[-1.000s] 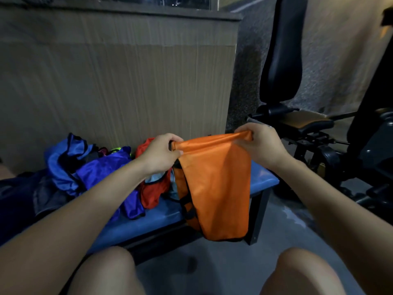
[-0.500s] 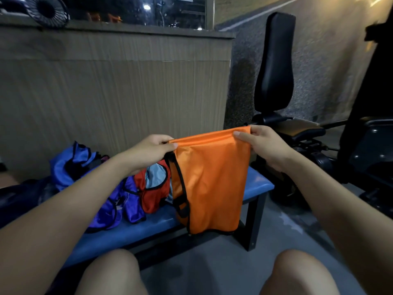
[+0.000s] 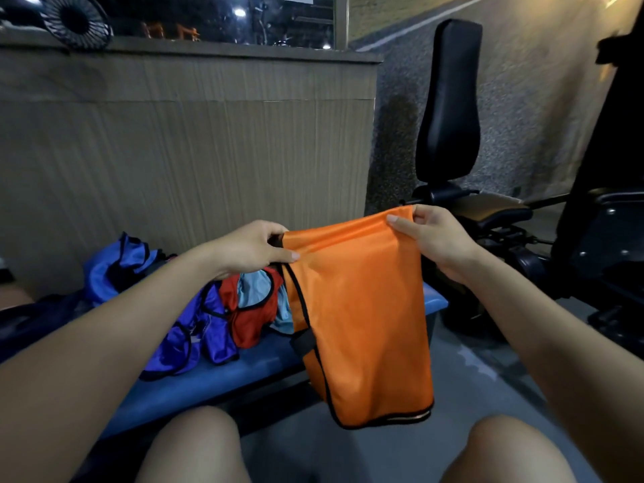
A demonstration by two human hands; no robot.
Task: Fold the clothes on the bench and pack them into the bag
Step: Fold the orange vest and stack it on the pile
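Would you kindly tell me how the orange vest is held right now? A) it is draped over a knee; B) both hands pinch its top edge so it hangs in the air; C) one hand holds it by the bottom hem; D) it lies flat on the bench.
B: the left hand and right hand each pinch a top corner of the orange vest, which hangs free in front of the bench.

Ahead of me stands a ribbed tan partition wall [image 3: 181, 151] with a flat ledge on top, and a small black fan [image 3: 75, 20] sits at its left end. To my right is a black exercise machine with a tall padded backrest [image 3: 447, 102] and a brownish seat pad [image 3: 488, 207]. The floor [image 3: 467, 374] below is grey, and my bare knees [image 3: 195, 444] show at the bottom.
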